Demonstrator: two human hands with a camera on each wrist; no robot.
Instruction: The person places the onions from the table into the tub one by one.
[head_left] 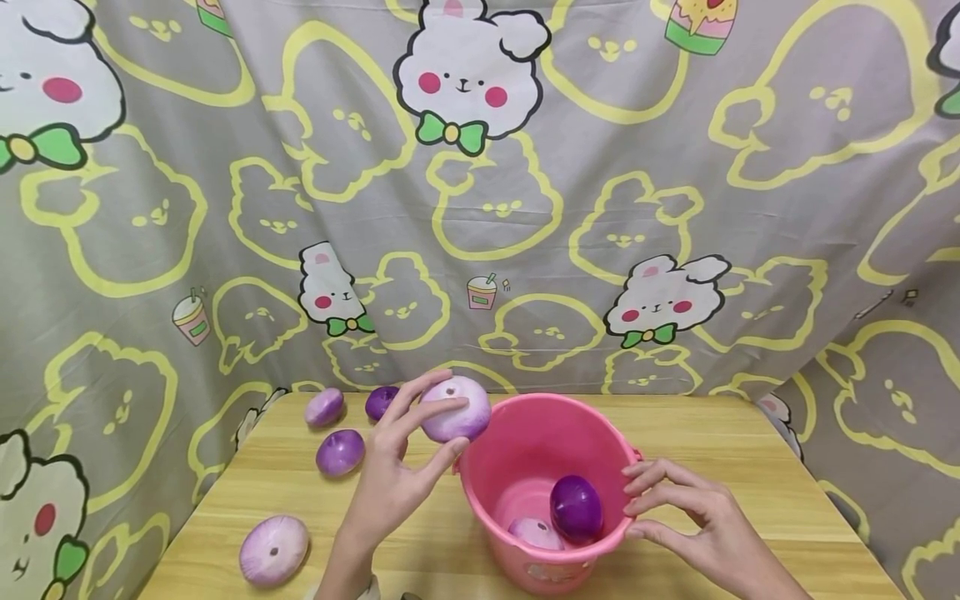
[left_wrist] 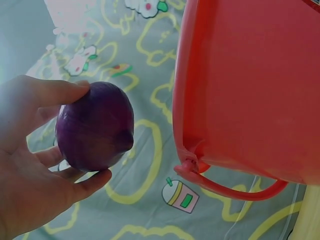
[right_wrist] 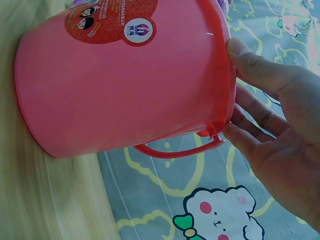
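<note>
My left hand [head_left: 401,475] holds a purple onion [head_left: 456,408] between thumb and fingers, raised at the left rim of a pink bucket [head_left: 551,408]. The left wrist view shows the dark underside of this onion [left_wrist: 95,127], apart from the bucket wall [left_wrist: 250,95]. Inside the bucket lie a dark purple onion [head_left: 576,508] and a paler onion [head_left: 536,533], partly covered by it. My right hand [head_left: 693,521] grips the bucket's right rim with thumb and fingertips; the right wrist view shows the thumb [right_wrist: 245,52] against that rim.
On the left of the wooden table [head_left: 712,442] lie several more onions: a pale one [head_left: 274,550] near the front, a purple one [head_left: 340,452], a lighter one [head_left: 325,407] and a dark one [head_left: 381,402] farther back. A patterned curtain [head_left: 525,233] hangs behind the table.
</note>
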